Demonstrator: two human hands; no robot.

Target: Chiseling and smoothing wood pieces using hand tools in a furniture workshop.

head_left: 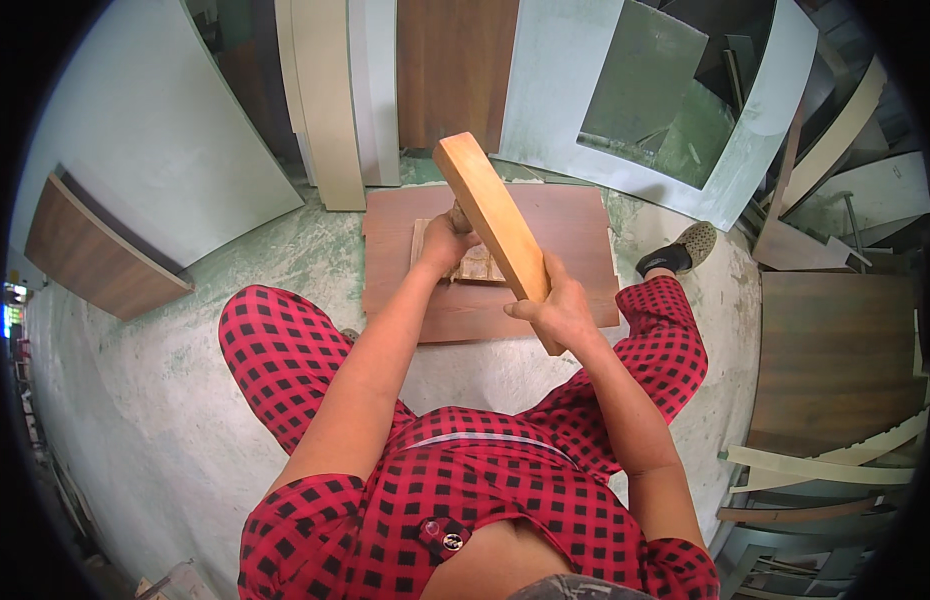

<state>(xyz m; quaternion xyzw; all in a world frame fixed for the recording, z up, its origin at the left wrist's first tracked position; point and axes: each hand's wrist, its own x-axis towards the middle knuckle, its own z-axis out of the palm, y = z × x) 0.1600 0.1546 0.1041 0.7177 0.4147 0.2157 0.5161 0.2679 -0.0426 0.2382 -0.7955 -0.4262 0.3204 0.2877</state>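
Note:
A long, light-brown wooden block (495,220) is raised at a slant over a brown board on the floor. My right hand (563,308) is closed around its near end, the thumb across its upper face. Behind the block's left side, my left hand (445,246) is closed, its fingertips partly hidden. A small brown rounded piece shows at the top of that hand, and I cannot make out what it is. Beneath both hands lies a pale, rough piece of wood (479,268) with lines across it, partly covered by the block and my left hand.
The brown board (575,240) lies between my feet. A large pale panel (155,130) and a short brown board (100,245) lean at left. Ahead stand upright boards and a pale frame (545,90) with a cut-out. Offcuts and a brown panel (835,350) crowd the right side.

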